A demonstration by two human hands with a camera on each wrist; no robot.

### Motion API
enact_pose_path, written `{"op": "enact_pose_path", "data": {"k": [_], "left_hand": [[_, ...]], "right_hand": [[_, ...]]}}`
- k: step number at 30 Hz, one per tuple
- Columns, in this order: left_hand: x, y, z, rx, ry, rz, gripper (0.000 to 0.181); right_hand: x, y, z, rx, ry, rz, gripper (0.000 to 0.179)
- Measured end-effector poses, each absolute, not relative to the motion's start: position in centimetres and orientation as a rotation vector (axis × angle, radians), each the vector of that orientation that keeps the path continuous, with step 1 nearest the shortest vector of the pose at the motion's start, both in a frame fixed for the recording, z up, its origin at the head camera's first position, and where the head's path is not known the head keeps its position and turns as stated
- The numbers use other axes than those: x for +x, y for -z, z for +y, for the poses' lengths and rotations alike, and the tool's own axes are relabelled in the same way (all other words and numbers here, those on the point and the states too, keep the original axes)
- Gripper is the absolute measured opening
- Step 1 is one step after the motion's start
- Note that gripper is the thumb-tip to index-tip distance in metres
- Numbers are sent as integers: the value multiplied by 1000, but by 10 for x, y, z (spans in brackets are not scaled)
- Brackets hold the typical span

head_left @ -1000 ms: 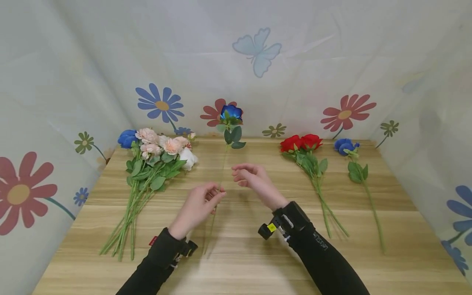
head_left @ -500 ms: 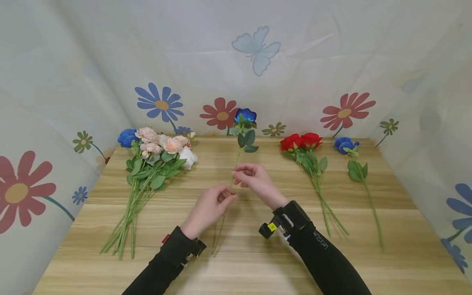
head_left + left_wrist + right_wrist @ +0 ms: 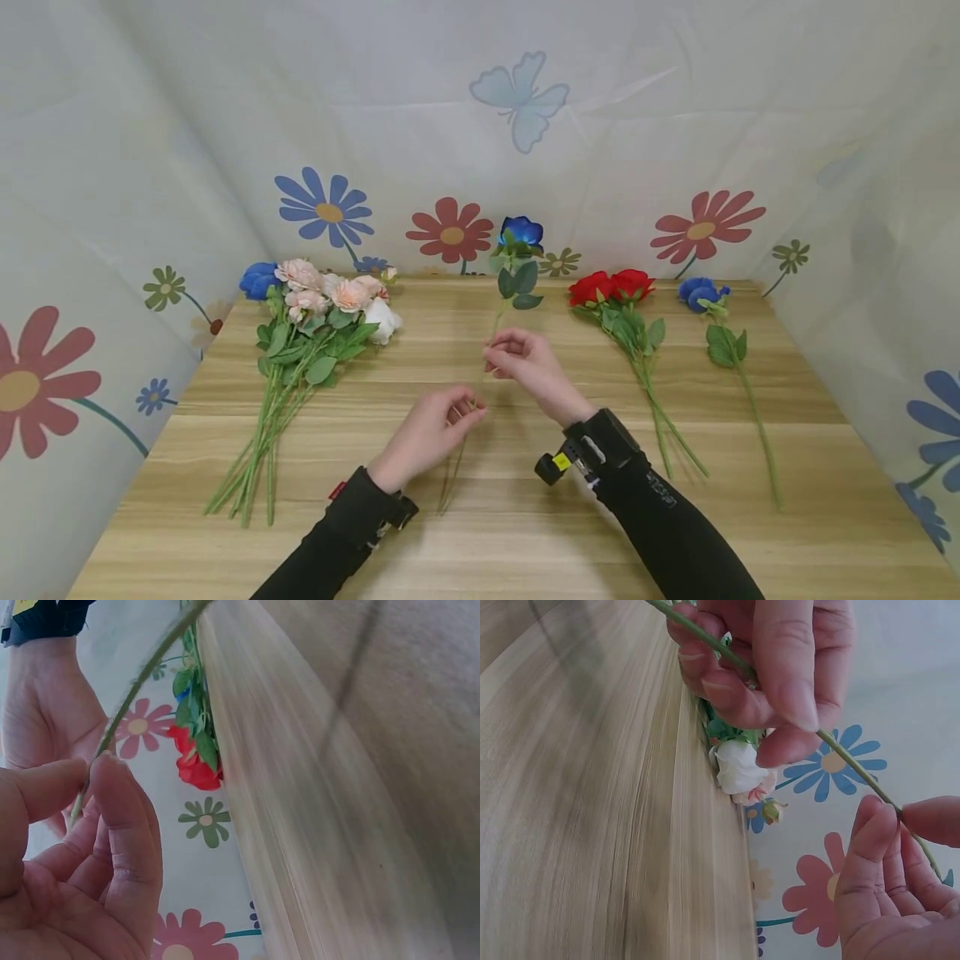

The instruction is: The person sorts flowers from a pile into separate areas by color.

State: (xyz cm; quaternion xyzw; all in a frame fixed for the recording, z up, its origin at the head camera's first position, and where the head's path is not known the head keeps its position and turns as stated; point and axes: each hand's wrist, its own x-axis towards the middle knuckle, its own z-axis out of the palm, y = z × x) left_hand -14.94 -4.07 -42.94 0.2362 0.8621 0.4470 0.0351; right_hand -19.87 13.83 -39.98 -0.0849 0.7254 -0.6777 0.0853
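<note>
A blue rose point(image 3: 521, 233) on a long green stem stands tilted above the middle of the table, its head up and slightly to the right. My left hand point(image 3: 431, 429) pinches the lower stem between thumb and fingers. Higher up, below the leaves point(image 3: 521, 285), my right hand point(image 3: 532, 367) pinches the same stem between thumb and forefinger. The right wrist view shows both grips along the green stem point(image 3: 847, 757). In the left wrist view the stem point(image 3: 142, 679) runs out past the left fingertips.
On the left of the wooden table point(image 3: 525, 533) lies a bunch of pink, white and blue flowers point(image 3: 322, 308). To the right are red roses point(image 3: 611, 287) with crossed stems and a single blue flower point(image 3: 702, 294). A patterned cloth point(image 3: 375, 108) stands behind.
The blue rose has moved to the right, together with my left hand. My right hand, earlier apart from the stem, now pinches it.
</note>
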Motion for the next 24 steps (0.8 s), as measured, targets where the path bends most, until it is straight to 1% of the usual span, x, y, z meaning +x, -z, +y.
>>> {"op": "enact_pose_path", "data": {"k": [9,19,24], "left_hand": [[-145,431,-49,684,-1342,2601,28],[-150,432,-76,569,-1249,2785,24],[-156,432,-94,556,-1145,2915,22]], "right_hand": [[-190,395,159,-240,2058,2140,22],[-182,397,195,-248,1965,2247,20],[-179,396,217,-281,1868,2338,25]]}}
